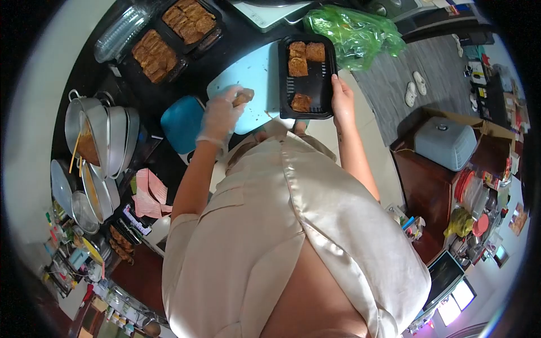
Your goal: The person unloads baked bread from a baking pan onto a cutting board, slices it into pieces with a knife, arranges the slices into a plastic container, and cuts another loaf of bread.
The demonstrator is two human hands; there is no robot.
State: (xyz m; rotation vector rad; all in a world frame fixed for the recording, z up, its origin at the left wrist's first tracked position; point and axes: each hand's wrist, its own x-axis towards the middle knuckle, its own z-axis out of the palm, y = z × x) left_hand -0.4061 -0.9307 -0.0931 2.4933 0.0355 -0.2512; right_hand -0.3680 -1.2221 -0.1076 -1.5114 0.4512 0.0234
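My left hand [221, 115], in a clear plastic glove, is closed on a brown piece of cake [243, 97] above the light blue cutting board [239, 73]. Dark crumbs lie scattered on the board. Bare, my right hand [342, 101] grips the right edge of a black plastic tray [318, 87], thumb on the rim. Three brown cake pieces [298, 66] sit together at the tray's far end, and another piece [301, 102] lies apart near its close end. The fingers under the tray are hidden.
Two filled cake trays [153, 56] and stacked clear lids [123, 34] stand at the far left. A green plastic bag [352, 34] lies beyond the tray. Metal bowls [104, 135], a blue lid-like object [183, 124] and a pink cloth [150, 194] are on the left.
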